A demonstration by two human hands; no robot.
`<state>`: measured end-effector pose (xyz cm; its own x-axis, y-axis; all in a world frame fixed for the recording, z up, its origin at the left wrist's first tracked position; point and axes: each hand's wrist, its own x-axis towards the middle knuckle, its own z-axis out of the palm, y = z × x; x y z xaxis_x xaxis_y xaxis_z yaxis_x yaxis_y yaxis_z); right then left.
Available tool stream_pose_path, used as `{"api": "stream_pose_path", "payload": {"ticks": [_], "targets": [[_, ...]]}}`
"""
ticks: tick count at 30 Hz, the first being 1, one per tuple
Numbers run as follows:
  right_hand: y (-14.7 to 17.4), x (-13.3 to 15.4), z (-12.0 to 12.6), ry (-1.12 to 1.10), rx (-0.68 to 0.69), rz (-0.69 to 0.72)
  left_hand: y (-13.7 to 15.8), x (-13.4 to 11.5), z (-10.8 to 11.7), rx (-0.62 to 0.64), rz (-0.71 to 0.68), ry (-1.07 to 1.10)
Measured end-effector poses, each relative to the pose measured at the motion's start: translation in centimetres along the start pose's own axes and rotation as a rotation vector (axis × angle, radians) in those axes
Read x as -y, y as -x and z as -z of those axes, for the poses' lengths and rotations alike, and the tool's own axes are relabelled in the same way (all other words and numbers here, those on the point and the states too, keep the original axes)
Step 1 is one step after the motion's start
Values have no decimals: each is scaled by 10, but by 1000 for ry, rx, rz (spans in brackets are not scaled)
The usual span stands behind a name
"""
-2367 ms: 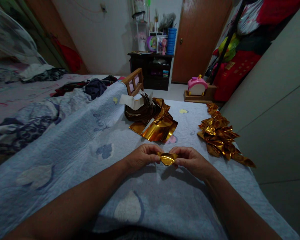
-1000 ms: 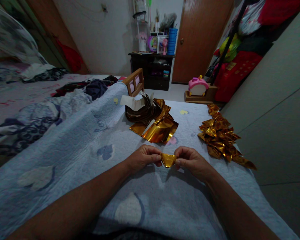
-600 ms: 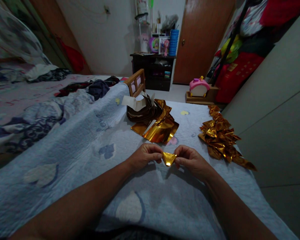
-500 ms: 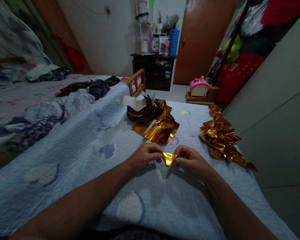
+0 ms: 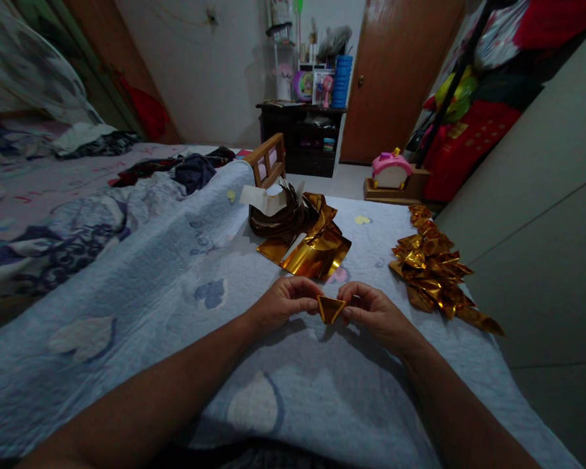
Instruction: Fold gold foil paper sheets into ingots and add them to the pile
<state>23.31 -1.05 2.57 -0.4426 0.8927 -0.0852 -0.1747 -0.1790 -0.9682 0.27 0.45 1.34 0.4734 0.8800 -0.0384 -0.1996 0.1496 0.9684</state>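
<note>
A small folded piece of gold foil paper (image 5: 331, 310), roughly a triangle pointing down, is held above the bed between my two hands. My left hand (image 5: 289, 301) pinches its left corner between thumb and fingers. At the right corner, my right hand (image 5: 368, 307) grips it the same way. Just beyond my hands lies a stack of gold foil sheets (image 5: 317, 254), some loose and curled, with brown and white paper showing at the back. Off to the right is a pile of folded gold foil pieces (image 5: 432, 267).
The bed carries a light blue quilt (image 5: 176, 352) with heart patterns. Clothes (image 5: 102, 212) lie to the left, near a fan (image 5: 34, 71). A wooden bed rail (image 5: 267, 159), a dark cabinet (image 5: 297, 140) and a pink toy (image 5: 391, 170) are farther off. A pale cupboard (image 5: 542, 215) borders the right side.
The foil piece has tilted slightly between my fingers, so its face looks darker and less shiny. My hands stay in nearly the same place.
</note>
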Motion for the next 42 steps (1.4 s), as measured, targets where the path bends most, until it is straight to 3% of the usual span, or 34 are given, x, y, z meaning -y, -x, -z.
{"api": "stream_pose_path", "payload": {"ticks": [6, 10, 13, 23, 33, 38, 42], "targets": [[2, -2, 1, -39, -78, -69, 3, -2, 3, 30, -276, -348], [1, -3, 2, -5, -133, -57, 7, -2, 2, 42, -504, -674], [0, -2, 1, 94, -151, -19, 9, -1, 1, 39, -578, -821], [-2, -6, 2, 248, -227, -3, 9, 2, 0, 34, -625, -994], [-4, 7, 5, 304, -372, 67, 10, 3, -1, -45, -571, -944], [-2, 15, 23, 309, -575, 225, 10, 2, 1, -63, -532, -941], [4, 29, 41, 506, -843, 369, 10, 2, 3, -69, -513, -935]]}}
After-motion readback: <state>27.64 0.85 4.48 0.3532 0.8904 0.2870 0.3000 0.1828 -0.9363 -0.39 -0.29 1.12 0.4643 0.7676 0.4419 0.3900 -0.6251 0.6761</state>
